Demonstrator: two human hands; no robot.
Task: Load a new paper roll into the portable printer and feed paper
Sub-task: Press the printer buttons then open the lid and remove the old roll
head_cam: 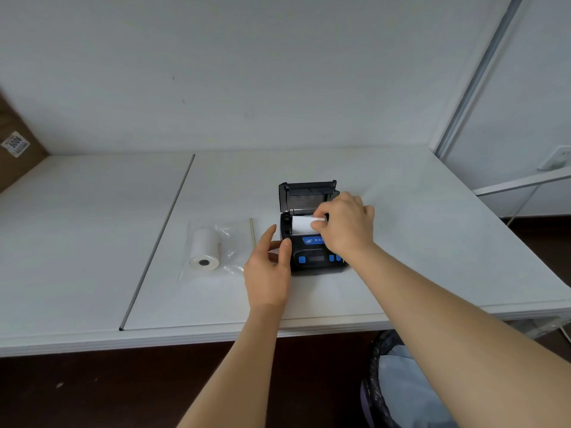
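The paper roll (302, 225) lies in the open bay of the portable printer (312, 242), a little right of the frame's centre, and the right hand (346, 225) has its grip clamped on the roll's right end, fingers curled over it from above. The long axis of the roll runs left to right across the bay, so the loose edge must come forward, toward the blue buttons, before the raised lid (306, 193) goes down. The left hand (267, 267) is beside the printer's left side, fingers apart and relaxed, the thumb touching the casing. I count two rolls: the second roll (205, 250) lies on a clear plastic bag (230, 242) left of the printer, its axis pointing toward the near edge of the bench (432, 242). There is one printer and one thin stick (252, 231) between bag and printer.
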